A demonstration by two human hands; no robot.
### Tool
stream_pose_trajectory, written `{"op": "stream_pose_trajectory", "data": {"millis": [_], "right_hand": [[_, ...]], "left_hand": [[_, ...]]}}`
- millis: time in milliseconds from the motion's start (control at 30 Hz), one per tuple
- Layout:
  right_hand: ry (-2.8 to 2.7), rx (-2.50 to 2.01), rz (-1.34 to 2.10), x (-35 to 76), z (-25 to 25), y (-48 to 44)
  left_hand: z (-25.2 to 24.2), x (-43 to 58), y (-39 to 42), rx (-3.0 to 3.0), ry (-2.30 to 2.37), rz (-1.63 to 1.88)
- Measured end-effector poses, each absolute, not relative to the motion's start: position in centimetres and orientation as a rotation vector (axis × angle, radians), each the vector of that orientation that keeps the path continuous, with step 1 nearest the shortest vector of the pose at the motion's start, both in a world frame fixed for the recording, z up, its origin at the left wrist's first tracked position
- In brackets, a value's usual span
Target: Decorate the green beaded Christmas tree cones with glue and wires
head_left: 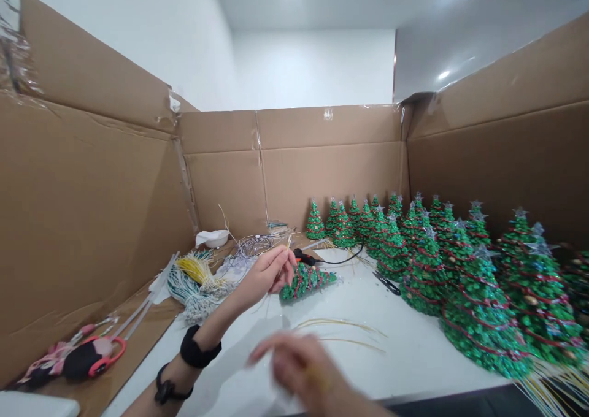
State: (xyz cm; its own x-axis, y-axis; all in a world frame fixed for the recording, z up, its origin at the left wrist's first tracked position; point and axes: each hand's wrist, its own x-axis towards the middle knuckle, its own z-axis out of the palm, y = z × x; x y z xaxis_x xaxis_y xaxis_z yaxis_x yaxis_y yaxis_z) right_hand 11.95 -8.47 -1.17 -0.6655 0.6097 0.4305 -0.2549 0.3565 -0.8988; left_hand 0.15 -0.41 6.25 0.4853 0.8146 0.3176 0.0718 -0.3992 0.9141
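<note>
My left hand (267, 275) reaches out over the white table (405, 343), fingers pinched on a thin yellowish strand, right beside a small green beaded Christmas tree (307, 280) lying on its side. Whether the hand also grips the tree's base I cannot tell. My right hand (299, 368) is low in front, smeared by motion, above loose yellow strands (340, 331) on the table. Its fingers are too blurred to read.
Several finished green trees with red garlands and silver stars (460, 276) stand along the right and back. Cardboard walls (92, 208) ring the table. Bundles of wire and yellow strands (197, 282), a glue gun (306, 259), scissors (386, 282) and a pink-black object (87, 357) lie around.
</note>
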Motion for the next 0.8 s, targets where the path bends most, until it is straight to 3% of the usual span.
{"op": "stream_pose_trajectory", "data": {"millis": [100, 333, 567, 800], "right_hand": [[-1.365, -0.605, 0.887, 17.0, 2.5, -3.6], [-1.388, -0.584, 1.290, 19.3, 3.4, 4.4], [-1.293, -0.660, 1.277, 19.2, 1.8, 5.4], [-1.368, -0.569, 1.228, 19.0, 0.1, 6.1]], "left_hand": [[6.4, 0.8, -0.1, 1.675, 0.613, 0.894], [4.4, 2.5, 3.1, 1.501, 0.504, 0.766], [3.1, 3.3, 3.7, 1.492, 0.599, 0.690], [0.2, 3.4, 4.3, 1.481, 0.575, 0.827]]}}
